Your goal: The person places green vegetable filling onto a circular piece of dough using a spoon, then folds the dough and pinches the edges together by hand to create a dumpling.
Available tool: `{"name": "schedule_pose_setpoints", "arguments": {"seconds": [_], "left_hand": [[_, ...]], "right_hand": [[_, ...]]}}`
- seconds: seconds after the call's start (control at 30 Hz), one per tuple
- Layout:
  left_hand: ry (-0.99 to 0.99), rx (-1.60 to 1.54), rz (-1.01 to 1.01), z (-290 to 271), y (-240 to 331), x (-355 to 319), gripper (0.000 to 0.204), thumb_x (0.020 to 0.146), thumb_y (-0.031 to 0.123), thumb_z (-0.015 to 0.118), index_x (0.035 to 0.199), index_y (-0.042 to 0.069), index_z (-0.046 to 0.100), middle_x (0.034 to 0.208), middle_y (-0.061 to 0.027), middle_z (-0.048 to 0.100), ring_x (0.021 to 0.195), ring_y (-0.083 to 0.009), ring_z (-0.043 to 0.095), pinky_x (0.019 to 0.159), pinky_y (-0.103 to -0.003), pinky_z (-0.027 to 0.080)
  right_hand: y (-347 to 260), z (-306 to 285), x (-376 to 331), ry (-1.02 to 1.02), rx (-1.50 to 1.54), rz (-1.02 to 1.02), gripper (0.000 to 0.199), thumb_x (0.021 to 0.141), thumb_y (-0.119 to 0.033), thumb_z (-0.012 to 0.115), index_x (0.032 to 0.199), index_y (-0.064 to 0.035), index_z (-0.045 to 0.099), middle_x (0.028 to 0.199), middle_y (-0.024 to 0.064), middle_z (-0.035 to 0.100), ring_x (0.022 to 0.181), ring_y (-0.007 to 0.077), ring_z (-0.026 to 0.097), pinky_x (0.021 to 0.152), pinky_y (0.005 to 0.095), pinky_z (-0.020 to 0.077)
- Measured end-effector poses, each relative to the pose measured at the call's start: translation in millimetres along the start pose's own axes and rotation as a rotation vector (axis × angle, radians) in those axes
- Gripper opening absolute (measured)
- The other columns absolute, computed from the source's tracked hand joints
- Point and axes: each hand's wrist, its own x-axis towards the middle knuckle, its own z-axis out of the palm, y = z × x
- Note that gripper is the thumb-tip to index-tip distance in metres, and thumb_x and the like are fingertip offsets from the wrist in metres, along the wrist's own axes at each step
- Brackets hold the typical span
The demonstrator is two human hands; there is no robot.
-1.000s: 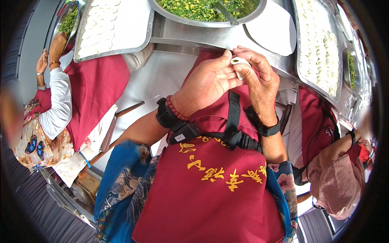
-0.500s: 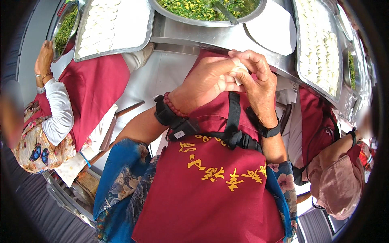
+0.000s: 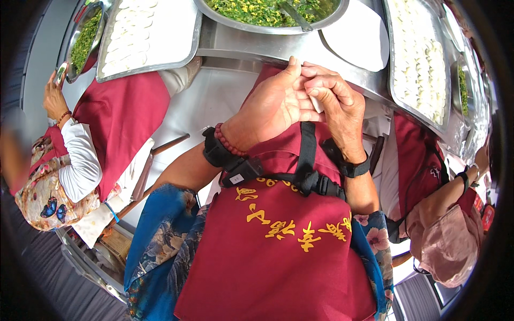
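Above my lap, near the table's edge, both my hands are close together. My right hand pinches a small white dumpling between thumb and fingers; most of it is hidden. My left hand has its palm turned up, thumb raised and fingers stretched out beside and partly behind the dumpling. Ahead of my hands stands a large steel bowl with chopped green and yellow filling and a utensil handle. To its right lies a flat white round.
A metal tray with rows of white dumplings is at the left, another tray at the right. A co-worker's hand at the left holds a filled wrapper near a smaller bowl. Another co-worker's arm is at the right.
My left thumb has lifted off the dumpling and the left palm has opened; my right hand keeps its pinch. The left co-worker's hand has risen from beside the bowl with a filled wrapper.
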Motion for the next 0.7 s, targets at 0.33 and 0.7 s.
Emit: {"name": "schedule_pose_setpoints", "arguments": {"seconds": [0.33,0.7], "left_hand": [[0.029,-0.006,-0.015,4,-1,0,0.065,0.102,0.056,0.031,0.133,0.001,0.042,0.134,-0.0185,0.051,0.125,-0.0360,0.052,0.106,-0.055,0.040],[0.013,-0.058,0.009,6,-1,4,0.070,0.101,0.058,0.030,0.133,-0.002,0.040,0.132,-0.0186,0.051,0.129,-0.0366,0.047,0.106,-0.059,0.038]], "right_hand": [[-1,-5,5,-0.065,-0.220,-0.062,0.011,0.085,-0.005,0.069,0.095,-0.0040,0.074,0.109,0.0084,0.072,0.118,0.0258,0.060,0.097,0.0350,0.0472],[-3,-14,7,-0.023,0.030,0.109,0.013,0.087,-0.004,0.067,0.097,-0.0055,0.075,0.112,0.0076,0.071,0.126,0.0278,0.054,0.106,0.0361,0.0418]]}}
